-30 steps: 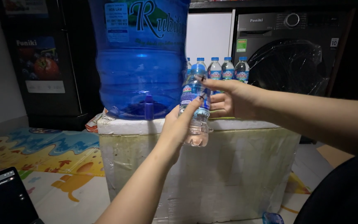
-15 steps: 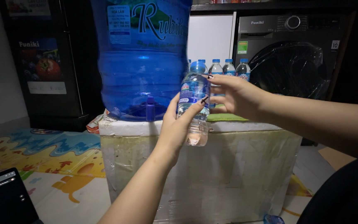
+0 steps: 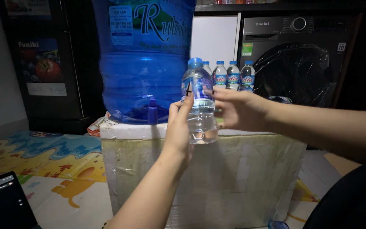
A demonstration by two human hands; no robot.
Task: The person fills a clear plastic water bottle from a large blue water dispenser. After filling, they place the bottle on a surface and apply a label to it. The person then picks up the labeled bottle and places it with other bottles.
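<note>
My left hand held the small water bottle upright, fingers pinching its labelled waist, just at three o'clock of the big blue jug on the foam box. My right hand touched its far side, fingers spread. It looked light, thin-walled and slick; I judged the waist the best grip.
</note>
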